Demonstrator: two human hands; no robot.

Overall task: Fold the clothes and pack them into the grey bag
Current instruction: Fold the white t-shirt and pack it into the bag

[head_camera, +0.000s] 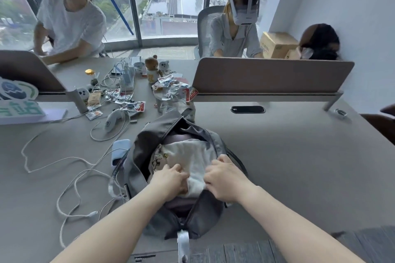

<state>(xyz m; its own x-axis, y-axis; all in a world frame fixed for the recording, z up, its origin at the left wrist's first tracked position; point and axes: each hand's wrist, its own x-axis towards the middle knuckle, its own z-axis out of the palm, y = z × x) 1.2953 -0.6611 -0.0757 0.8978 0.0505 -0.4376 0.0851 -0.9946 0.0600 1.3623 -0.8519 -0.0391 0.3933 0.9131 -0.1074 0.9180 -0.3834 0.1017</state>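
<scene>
The grey bag point(147, 143) lies unzipped on the desk in front of me, its mouth wide. Inside it sits a folded white garment point(192, 156) with a small cartoon print at its left side; a darker piece shows under it at the far end. My left hand point(171, 179) is inside the bag mouth with fingers curled into the near edge of the white garment. My right hand point(224, 177) rests on the garment's right near edge beside the bag's rim, fingers bent down onto the cloth.
White cables point(70, 179) loop over the desk to the left. Snack wrappers point(171, 89), a controller point(112, 119), small plush toys and a bear figure point(152, 68) crowd the far middle. A brown divider panel point(271, 74) stands at the back right. Three people sit behind.
</scene>
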